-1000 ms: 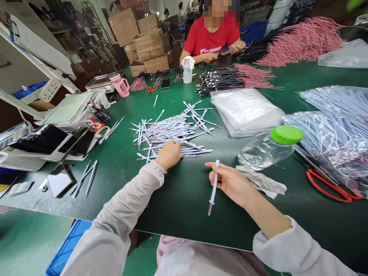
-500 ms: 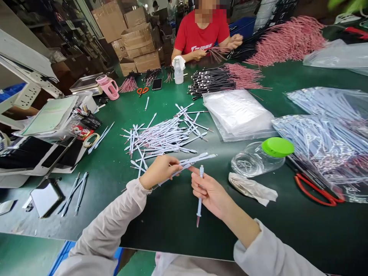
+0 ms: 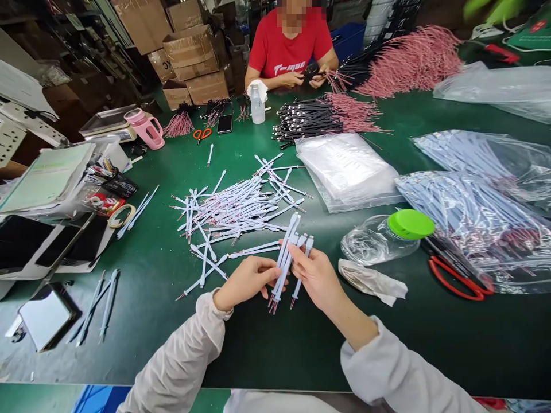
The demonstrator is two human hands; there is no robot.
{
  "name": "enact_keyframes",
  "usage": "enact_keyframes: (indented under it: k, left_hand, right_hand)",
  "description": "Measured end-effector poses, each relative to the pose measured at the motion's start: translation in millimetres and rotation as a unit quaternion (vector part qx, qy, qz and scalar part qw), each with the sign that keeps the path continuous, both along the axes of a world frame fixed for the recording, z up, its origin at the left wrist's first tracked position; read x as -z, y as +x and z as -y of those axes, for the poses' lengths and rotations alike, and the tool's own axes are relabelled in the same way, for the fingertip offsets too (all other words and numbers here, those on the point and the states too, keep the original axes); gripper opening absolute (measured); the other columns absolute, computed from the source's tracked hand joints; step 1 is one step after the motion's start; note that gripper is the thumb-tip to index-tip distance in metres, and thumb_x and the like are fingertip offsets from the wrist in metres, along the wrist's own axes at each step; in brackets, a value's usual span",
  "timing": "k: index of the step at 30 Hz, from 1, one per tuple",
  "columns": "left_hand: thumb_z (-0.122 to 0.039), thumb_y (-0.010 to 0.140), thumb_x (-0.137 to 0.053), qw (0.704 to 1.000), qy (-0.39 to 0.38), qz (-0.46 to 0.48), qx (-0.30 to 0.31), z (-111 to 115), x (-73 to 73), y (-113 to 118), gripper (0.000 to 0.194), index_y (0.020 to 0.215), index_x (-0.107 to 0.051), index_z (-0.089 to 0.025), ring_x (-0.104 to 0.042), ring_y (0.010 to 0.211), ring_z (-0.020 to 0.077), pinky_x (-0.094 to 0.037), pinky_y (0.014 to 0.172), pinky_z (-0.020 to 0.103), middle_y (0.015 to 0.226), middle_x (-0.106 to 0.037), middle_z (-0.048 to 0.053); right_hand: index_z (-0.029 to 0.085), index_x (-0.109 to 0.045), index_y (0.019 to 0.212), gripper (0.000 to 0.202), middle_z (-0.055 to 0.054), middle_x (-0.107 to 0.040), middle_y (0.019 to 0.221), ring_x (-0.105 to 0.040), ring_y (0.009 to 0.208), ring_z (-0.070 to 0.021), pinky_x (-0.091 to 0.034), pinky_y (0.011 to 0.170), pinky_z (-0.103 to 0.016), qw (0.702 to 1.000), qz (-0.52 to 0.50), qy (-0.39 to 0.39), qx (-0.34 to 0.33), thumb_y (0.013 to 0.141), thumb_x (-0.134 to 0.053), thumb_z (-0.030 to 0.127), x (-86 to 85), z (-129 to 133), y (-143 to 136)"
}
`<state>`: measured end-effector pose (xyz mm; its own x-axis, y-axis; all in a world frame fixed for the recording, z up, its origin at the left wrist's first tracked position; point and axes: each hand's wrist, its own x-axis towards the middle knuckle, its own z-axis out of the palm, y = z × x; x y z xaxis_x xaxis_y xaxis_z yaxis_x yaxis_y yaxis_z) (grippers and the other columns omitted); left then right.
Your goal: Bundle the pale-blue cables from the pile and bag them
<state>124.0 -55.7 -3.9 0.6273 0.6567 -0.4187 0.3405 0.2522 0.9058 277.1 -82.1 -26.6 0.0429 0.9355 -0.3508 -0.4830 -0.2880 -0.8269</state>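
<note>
Both hands meet over the near part of the green table, around a small bunch of short light-blue cables (image 3: pixel 284 261) with bare reddish wire ends pointing down. My left hand (image 3: pixel 252 281) is closed on the bunch from the left, thumb and fingers pinching it. My right hand (image 3: pixel 316 281) grips the bunch's upper right side, and one more light-blue cable (image 3: pixel 309 246) stands apart between its fingers. Some fingertips are hidden behind the cables. Just beyond lies a loose pile of the same cables (image 3: pixel 235 206), with a few crossed ones (image 3: pixel 206 264) nearer my left hand.
Right of my hands are a clear jar with a green lid (image 3: pixel 411 223), a crumpled cloth (image 3: pixel 372 281), red-handled scissors (image 3: pixel 458 281) and bagged blue cables (image 3: pixel 477 223). Plastic bags (image 3: pixel 346 169) lie behind. A person in red (image 3: pixel 288 49) handles black-and-pink wires across the table.
My right hand has brought its single cable leftward to the left hand's bunch. The bunch has turned from slanting sideways to nearly upright, and both hands now hold it. The view has shifted slightly.
</note>
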Motion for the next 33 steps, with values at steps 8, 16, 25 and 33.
enact_keyframes:
  k: [8,16,25,33]
  left_hand:
    - [-0.04,0.082,-0.053,0.998,-0.054,0.024,-0.011,9.8,5.6,-3.0,0.032,0.08,-0.063,-0.01,-0.062,0.068,0.0147,-0.051,0.05,0.018,0.078,-0.065,0.009]
    - [-0.039,0.082,-0.053,0.994,-0.107,0.038,-0.004,17.5,4.4,2.8,0.031,0.084,-0.063,-0.01,-0.066,0.075,0.0172,-0.053,0.061,0.02,0.08,-0.066,0.009]
    - [-0.045,0.079,-0.056,0.997,-0.052,0.002,-0.056,20.2,13.6,2.9,0.037,0.086,-0.064,-0.01,-0.065,0.072,0.0176,-0.052,0.054,0.021,0.08,-0.067,0.01]
    - [-0.045,0.081,-0.054,0.997,-0.067,-0.002,-0.046,19.8,15.5,1.8,0.039,0.092,-0.065,-0.01,-0.065,0.067,0.0157,-0.05,0.052,0.019,0.077,-0.067,0.01]
  right_hand:
    - [0.016,-0.068,0.099,0.032,0.004,-0.033,0.063,-0.021,0.046,-0.0039,-0.013,0.043,-0.023,0.998,-0.056,0.002,0.015,0.079,-0.061,0.04,-0.4,-7.9,12.3]
    - [0.015,-0.069,0.094,0.029,0.006,-0.025,0.054,-0.018,0.048,-0.0056,-0.017,0.042,-0.019,0.994,-0.056,-0.026,-0.085,0.072,-0.069,0.035,0.0,-8.8,19.7]
    - [0.016,-0.067,0.083,0.03,-0.002,-0.056,0.071,-0.05,0.067,-0.0136,-0.044,0.065,-0.028,0.997,-0.057,-0.026,0.039,0.069,-0.07,0.043,11.0,-8.7,15.3]
    - [0.014,-0.065,0.073,0.022,0.004,-0.038,0.06,-0.026,0.048,-0.004,-0.024,0.041,-0.019,0.995,-0.1,-0.009,-0.002,0.068,-0.074,0.033,3.2,-11.2,22.3]
